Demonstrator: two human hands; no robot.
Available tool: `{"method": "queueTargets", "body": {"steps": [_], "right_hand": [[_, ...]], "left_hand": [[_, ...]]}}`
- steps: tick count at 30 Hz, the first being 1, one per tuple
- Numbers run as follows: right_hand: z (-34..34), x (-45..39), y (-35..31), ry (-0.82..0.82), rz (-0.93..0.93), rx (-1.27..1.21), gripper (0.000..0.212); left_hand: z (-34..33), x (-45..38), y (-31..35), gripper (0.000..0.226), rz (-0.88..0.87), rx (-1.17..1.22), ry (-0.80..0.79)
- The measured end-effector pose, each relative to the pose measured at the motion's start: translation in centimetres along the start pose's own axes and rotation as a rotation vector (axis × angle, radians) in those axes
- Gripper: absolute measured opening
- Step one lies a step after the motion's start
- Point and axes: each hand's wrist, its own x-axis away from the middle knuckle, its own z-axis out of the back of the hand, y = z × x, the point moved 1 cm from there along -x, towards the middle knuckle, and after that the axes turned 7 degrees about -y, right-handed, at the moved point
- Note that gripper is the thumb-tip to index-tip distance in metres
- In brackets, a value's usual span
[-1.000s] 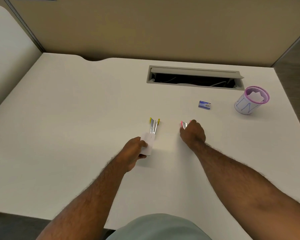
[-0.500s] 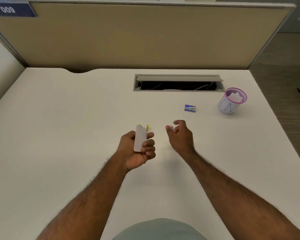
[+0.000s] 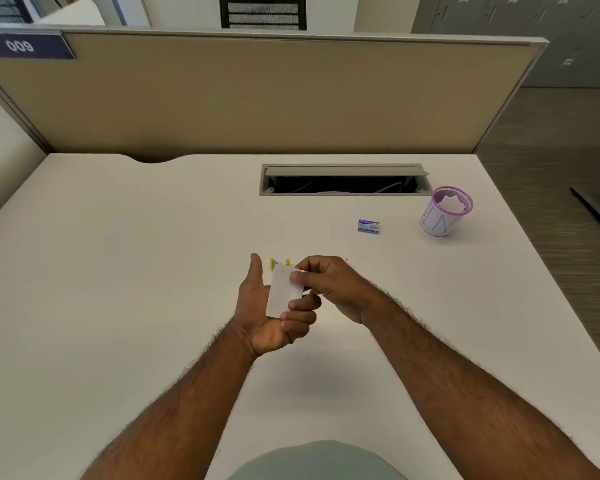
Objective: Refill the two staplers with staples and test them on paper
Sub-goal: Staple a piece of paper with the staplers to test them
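A small folded piece of white paper (image 3: 284,294) is held above the desk between both hands. My left hand (image 3: 267,317) cradles it from below with the thumb up. My right hand (image 3: 329,284) pinches its upper right edge. Behind the paper the yellow stapler (image 3: 279,263) lies on the desk, mostly hidden. Only a sliver of the red stapler (image 3: 346,260) shows past my right hand. A small blue staple box (image 3: 368,226) sits farther back to the right.
A purple-rimmed mesh cup (image 3: 444,211) holding paper slips stands at the back right. An open cable tray slot (image 3: 343,180) is cut into the white desk (image 3: 118,271). A tan partition wall (image 3: 257,95) closes off the back.
My left hand lifted the paper off the desk. My right hand left the red stapler and came across to pinch the paper. The camera tilted up.
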Motion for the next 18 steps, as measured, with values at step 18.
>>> {"method": "queueTargets", "body": {"steps": [18], "right_hand": [[-0.70,0.19,-0.45,0.041,-0.014,-0.032,0.013]], "left_hand": [[0.40,-0.30,-0.05,0.088,0.008,-0.042,0.079]]}}
